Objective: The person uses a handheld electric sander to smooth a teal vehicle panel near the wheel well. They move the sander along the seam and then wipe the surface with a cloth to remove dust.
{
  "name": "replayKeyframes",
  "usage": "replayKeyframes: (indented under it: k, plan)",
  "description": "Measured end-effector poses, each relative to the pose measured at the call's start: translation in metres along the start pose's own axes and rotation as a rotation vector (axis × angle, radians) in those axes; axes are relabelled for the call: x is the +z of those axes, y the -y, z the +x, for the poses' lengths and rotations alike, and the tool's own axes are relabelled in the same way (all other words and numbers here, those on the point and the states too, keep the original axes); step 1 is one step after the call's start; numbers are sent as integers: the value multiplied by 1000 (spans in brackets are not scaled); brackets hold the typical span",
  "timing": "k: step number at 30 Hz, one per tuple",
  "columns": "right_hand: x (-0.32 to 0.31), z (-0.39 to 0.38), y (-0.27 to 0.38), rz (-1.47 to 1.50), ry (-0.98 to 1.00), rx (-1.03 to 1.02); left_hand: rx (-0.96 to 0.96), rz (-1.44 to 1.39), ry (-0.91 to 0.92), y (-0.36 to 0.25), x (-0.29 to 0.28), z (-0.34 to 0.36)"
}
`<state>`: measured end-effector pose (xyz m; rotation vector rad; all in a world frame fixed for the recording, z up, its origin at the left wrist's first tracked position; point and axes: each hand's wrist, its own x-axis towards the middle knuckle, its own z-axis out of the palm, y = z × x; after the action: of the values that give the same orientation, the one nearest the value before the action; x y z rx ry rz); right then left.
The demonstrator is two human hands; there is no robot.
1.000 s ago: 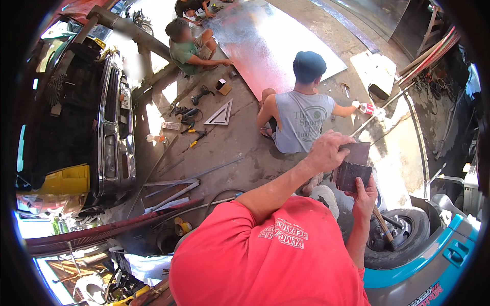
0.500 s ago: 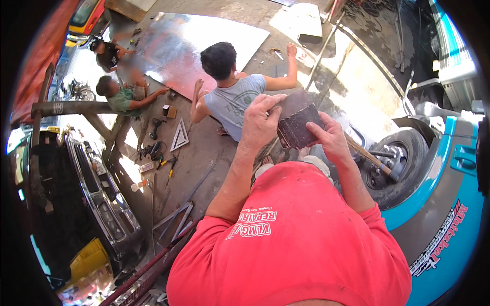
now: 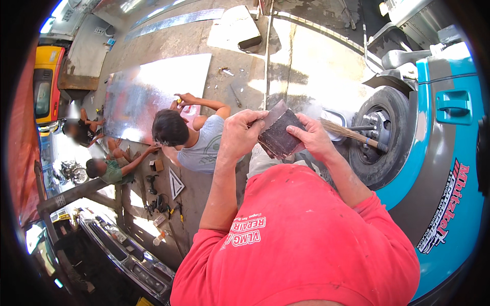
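Both my hands hold a piece of dark sandpaper in front of my chest. It looks folded, with a smoother brownish-grey part at the top and a rough, ragged-edged dark part below. My left hand pinches its upper left edge between thumb and fingers. On the opposite side, my right hand grips it, the thumb pressed flat on the dark face and the fingers behind, mostly hidden.
A co-worker in a grey sleeveless shirt crouches by a shiny metal sheet; two other people are farther left. To my right stand a truck wheel, a straw broom and a teal vehicle panel. A white triangle square lies on the floor.
The view has swung to the right, so the co-workers and metal sheet sit farther left. The grey-shirted co-worker has brought the raised arm inward. My hands still grip the sandpaper.
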<state>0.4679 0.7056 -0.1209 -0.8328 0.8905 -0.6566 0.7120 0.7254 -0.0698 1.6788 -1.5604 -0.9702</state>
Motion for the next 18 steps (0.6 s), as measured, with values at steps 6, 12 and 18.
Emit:
replayKeyframes:
  k: [6, 12, 18]
  plan:
    - [-10, 35, 25, 240, -153, -52, -41, -260, 32, 12, -15, 84]
    - [4, 94, 56, 92, -216, -164, 181, -113, 294, -7, -41, 162]
    - [-13, 131, 75, 73, -331, -172, 80, -116, 517, -11, -39, 229]
